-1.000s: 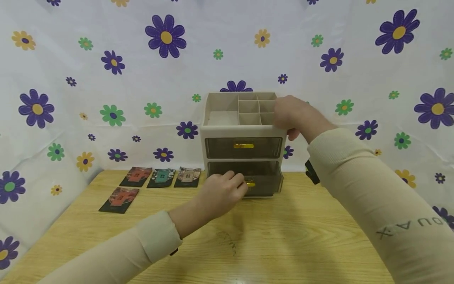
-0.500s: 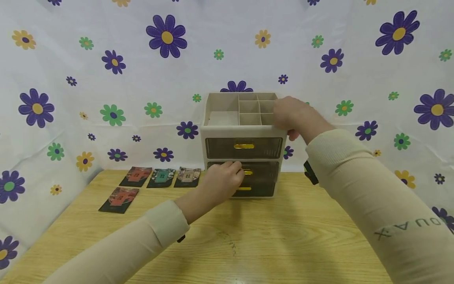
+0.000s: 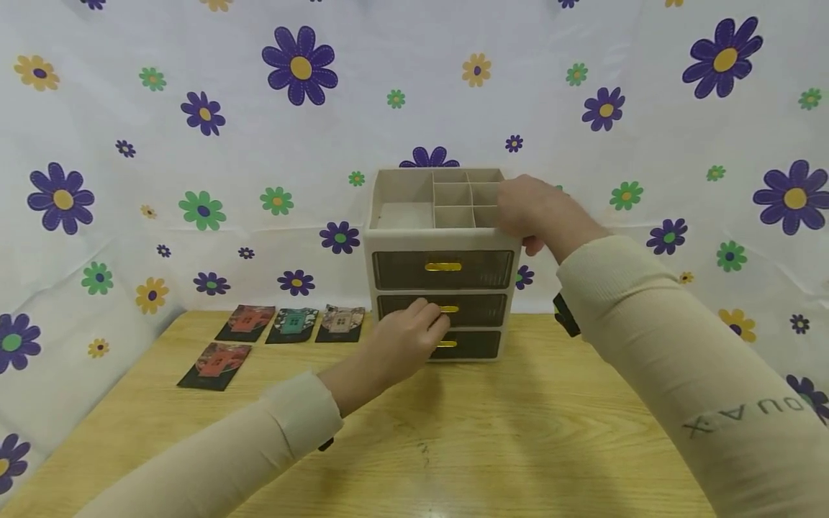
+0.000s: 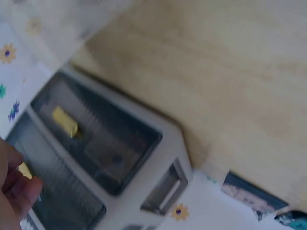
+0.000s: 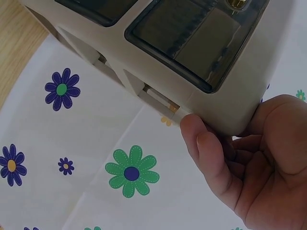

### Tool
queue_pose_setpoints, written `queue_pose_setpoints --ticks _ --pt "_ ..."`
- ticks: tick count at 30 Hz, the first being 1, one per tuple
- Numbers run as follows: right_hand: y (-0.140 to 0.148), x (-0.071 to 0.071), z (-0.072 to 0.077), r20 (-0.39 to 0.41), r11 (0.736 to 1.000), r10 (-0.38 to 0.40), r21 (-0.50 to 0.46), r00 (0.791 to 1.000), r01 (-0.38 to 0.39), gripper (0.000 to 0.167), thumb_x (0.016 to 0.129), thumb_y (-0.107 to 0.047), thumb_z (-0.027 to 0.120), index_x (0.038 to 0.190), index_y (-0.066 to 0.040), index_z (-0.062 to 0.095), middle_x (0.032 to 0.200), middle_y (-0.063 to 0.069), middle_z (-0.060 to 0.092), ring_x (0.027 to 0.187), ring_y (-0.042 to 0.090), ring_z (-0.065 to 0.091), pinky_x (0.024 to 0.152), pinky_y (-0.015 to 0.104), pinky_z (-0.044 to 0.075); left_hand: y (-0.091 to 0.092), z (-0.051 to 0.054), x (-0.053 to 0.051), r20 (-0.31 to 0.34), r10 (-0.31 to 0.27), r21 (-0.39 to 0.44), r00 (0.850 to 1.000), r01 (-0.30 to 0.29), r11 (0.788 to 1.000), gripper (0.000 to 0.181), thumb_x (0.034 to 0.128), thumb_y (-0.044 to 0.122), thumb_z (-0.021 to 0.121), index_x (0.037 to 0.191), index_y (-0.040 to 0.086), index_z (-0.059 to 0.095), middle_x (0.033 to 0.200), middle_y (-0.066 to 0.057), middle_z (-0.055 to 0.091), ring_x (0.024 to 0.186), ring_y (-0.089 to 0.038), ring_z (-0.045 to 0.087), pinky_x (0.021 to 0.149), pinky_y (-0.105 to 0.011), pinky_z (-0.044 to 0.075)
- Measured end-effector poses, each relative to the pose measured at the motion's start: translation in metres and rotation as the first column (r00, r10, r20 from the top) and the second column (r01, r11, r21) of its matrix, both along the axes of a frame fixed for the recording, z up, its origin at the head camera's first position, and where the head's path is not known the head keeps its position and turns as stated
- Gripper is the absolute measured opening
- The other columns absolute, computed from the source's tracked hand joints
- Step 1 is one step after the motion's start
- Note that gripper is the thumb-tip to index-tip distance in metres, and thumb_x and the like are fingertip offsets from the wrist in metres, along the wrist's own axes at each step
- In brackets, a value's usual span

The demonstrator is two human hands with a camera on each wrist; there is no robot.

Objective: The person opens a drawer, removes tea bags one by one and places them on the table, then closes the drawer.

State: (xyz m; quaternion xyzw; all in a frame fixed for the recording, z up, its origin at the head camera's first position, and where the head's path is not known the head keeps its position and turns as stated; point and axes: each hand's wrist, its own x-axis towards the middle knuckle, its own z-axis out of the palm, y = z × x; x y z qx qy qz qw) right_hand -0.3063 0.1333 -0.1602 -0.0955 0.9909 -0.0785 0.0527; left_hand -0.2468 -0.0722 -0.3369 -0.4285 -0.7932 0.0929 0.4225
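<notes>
A beige desktop drawer organizer (image 3: 442, 238) with dark see-through drawer fronts and gold handles stands at the back of the table. All its drawers sit flush. At the middle drawer (image 3: 481, 311), my left hand (image 3: 406, 339) pinches the gold handle (image 3: 448, 309), its curled fingers partly covering it. The left wrist view shows that handle (image 4: 25, 170) between thumb and fingers. My right hand (image 3: 527, 208) grips the organizer's upper right edge; in the right wrist view, fingers (image 5: 208, 158) lie along its side and the thumb is partly hidden.
Several dark packets with printed pictures lie left of the organizer: red (image 3: 246, 323), teal (image 3: 292, 325), beige (image 3: 340, 323), and another red packet (image 3: 214, 365) nearer. A flower-print cloth (image 3: 259, 144) hangs behind the wooden table (image 3: 518, 432).
The middle drawer was pulled out one second ago and has slid back in, pushed by my left hand. My right hand stays on the organizer's corner.
</notes>
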Motion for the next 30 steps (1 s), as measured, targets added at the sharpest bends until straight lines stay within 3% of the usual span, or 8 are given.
queue_pose_setpoints --ticks 2,6,9,12,15,20,25,30 --pt "-0.001 0.0 0.0 -0.004 1.0 -0.003 0.013 1.0 0.003 0.03 0.096 0.0 0.052 0.126 0.002 0.054 0.111 0.021 0.059 0.086 0.033 0.068 0.054 0.03 0.059 0.002 -0.007 0.002 0.036 -0.006 -0.033 0.999 0.007 0.999 0.007 0.0899 0.004 0.072 0.096 0.004 0.074 0.091 -0.009 0.069 0.081 -0.02 0.066 0.066 -0.023 0.058" --pt "-0.001 0.0 0.001 0.001 1.0 -0.008 0.017 1.0 0.008 0.029 0.097 0.0 0.052 0.125 0.002 0.055 0.111 0.021 0.059 0.084 0.032 0.068 0.055 0.031 0.059 0.006 -0.019 0.002 0.087 0.083 -0.131 0.993 -0.071 0.989 0.006 0.0906 0.006 0.072 0.096 0.006 0.075 0.092 -0.007 0.071 0.082 -0.019 0.067 0.068 -0.023 0.058" --pt "-0.001 0.001 0.0 0.011 1.0 -0.003 0.011 1.0 0.003 0.028 0.097 0.0 0.051 0.124 0.003 0.055 0.111 0.021 0.059 0.083 0.031 0.069 0.054 0.03 0.059 0.008 -0.027 0.001 0.088 0.126 -0.184 0.988 -0.109 0.977 0.006 0.091 0.007 0.071 0.094 0.009 0.076 0.089 -0.004 0.072 0.079 -0.017 0.067 0.064 -0.022 0.058" --pt "0.0 0.002 0.0 0.012 1.0 0.006 0.015 1.0 -0.006 0.028 0.097 0.0 0.052 0.125 0.003 0.055 0.112 0.022 0.059 0.083 0.031 0.069 0.055 0.03 0.059 0.011 -0.033 -0.003 0.048 0.124 -0.208 0.991 -0.111 0.972 0.008 0.0896 0.004 0.071 0.087 0.011 0.075 0.083 -0.002 0.071 0.073 -0.015 0.065 0.058 -0.022 0.056" --pt "0.0 0.002 0.001 0.001 1.0 0.01 0.023 1.0 -0.01 0.03 0.097 -0.001 0.053 0.126 0.002 0.055 0.112 0.022 0.06 0.083 0.032 0.069 0.055 0.031 0.059 0.015 -0.039 -0.009 -0.04 0.106 -0.217 0.994 -0.112 0.97 0.017 0.0889 0.002 0.069 0.076 0.012 0.071 0.075 -0.001 0.066 0.065 -0.014 0.06 0.051 -0.021 0.051" --pt "-0.002 0.002 0.001 0.007 1.0 0.009 0.016 1.0 -0.009 0.03 0.098 -0.001 0.052 0.127 0.002 0.054 0.112 0.022 0.06 0.083 0.032 0.069 0.058 0.032 0.06 0.019 -0.045 -0.015 -0.159 0.094 -0.215 0.983 -0.128 0.968 0.032 0.0888 0.001 0.065 0.061 0.016 0.058 0.063 0.001 0.055 0.054 -0.009 0.047 0.041 -0.019 0.038" --pt "-0.002 0.001 -0.001 0.012 1.0 0.006 0.016 1.0 -0.006 0.027 0.097 0.0 0.052 0.124 0.003 0.056 0.11 0.021 0.06 0.08 0.03 0.069 0.059 0.032 0.06 0.021 -0.047 -0.012 -0.141 0.089 -0.181 0.986 -0.114 0.977 0.032 0.087 -0.002 0.064 0.06 0.014 0.058 0.061 0.0 0.055 0.052 -0.011 0.05 0.04 -0.021 0.042" --pt "-0.002 0.001 0.0 0.001 1.0 0.007 0.022 1.0 -0.007 0.026 0.097 0.0 0.052 0.122 0.003 0.056 0.109 0.021 0.061 0.08 0.03 0.07 0.056 0.032 0.06 0.023 -0.045 -0.004 -0.136 0.068 -0.173 0.988 -0.091 0.981 0.035 0.0886 -0.005 0.053 0.06 0.015 0.058 0.06 0.001 0.052 0.052 -0.011 0.051 0.04 -0.022 0.042"
